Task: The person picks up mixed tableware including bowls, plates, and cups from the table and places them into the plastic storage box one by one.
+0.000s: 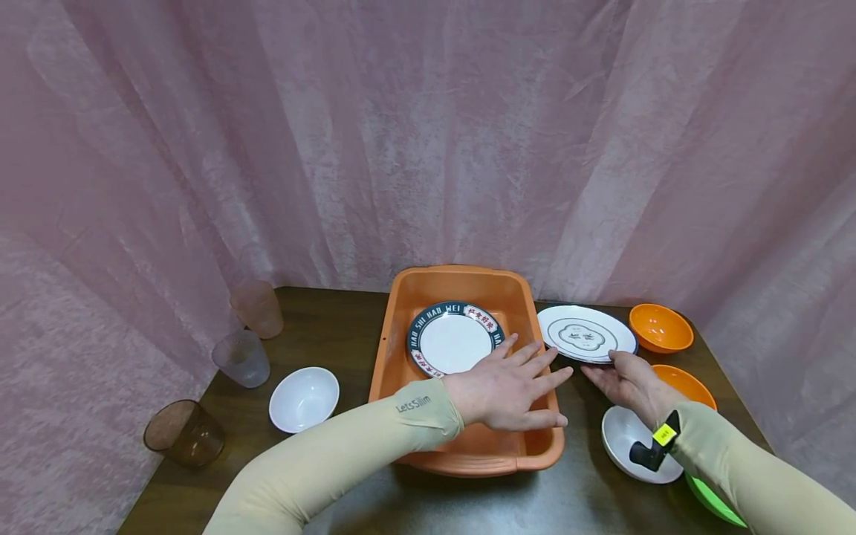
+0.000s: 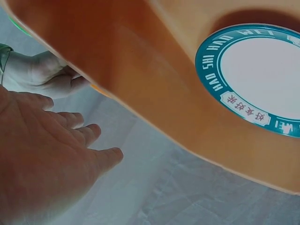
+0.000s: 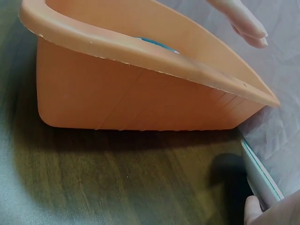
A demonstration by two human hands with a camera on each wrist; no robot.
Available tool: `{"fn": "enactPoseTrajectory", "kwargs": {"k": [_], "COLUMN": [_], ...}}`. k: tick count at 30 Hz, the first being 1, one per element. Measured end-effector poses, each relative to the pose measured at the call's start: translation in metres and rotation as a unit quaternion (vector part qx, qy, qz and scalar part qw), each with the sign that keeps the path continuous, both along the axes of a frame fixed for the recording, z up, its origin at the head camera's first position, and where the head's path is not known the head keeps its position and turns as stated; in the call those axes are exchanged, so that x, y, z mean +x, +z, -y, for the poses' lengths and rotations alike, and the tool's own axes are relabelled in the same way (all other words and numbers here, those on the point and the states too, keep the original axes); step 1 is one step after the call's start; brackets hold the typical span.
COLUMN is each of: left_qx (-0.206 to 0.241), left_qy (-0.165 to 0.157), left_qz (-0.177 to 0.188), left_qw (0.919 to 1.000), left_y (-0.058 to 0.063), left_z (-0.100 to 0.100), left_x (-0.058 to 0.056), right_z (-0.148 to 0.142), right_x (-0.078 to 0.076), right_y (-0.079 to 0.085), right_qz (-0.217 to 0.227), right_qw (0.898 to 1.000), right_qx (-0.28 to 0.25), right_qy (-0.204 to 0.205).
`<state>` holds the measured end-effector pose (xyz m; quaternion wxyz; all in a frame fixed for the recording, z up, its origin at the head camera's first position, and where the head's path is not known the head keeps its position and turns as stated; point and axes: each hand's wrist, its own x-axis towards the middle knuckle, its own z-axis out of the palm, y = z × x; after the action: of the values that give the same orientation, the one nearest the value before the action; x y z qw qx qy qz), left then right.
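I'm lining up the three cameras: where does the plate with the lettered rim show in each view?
Head: the plate is just right of centre, inside the basin.
Left wrist: upper right, cut off by the picture's right edge.
Right wrist: near the top, just a teal sliver of rim; the basin's side hides the rest.
Shared landmark: the orange basin, visible in all three.

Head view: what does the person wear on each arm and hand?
The left sleeve and right sleeve are pale cream. The left has dark "LetsSlim" lettering near the wrist. At the right wrist sits a black device with a yellow label. The left hand and right hand are gloveless.
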<state>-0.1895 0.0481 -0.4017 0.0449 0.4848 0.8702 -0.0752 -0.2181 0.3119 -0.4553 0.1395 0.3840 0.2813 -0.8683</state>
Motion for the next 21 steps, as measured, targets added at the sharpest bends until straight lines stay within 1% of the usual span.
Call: {"fn": "enactPoseTrajectory", "kwargs": {"k": [4,9,12,16,21], "left_qx": [-0.001,0.001,0.003,0.005,0.004], "left_qy": [0.0,-0.001,-0.002,-0.001,0.001], "left_qz": [-0.003,-0.003,0.003,0.009,0.014], "left_qw": [1.0,1.0,1.0,0.9999,0.9999], "left_y": [0.0005,0.0003,0.0002,0.0003,0.001], "left_z": [-0.0001,-0.0001,0.0003,0.0007,0.0007], "left_x": [0.0003,0.0003,0.0,-0.0006,-0.0008], "right_z": [0.0034,0.0076,0.0094,0.0109,0.0105], "right_x": [-0.0027,-0.0038,-0.0041,-0.0039,-0.0045], "right_y": [0.0019,0.0046,0.0056,0.0067,0.0054], "right_qz": [-0.016,-0.021,-0.017,-0.015,-0.023], "right_qw": [1.0,0.999,0.998,0.997,0.997], "right_qx": [-0.001,0.02,0.048,0.071,0.071], "right_qy": [-0.011,-0.029,-0.029,-0.03,-0.035]}}
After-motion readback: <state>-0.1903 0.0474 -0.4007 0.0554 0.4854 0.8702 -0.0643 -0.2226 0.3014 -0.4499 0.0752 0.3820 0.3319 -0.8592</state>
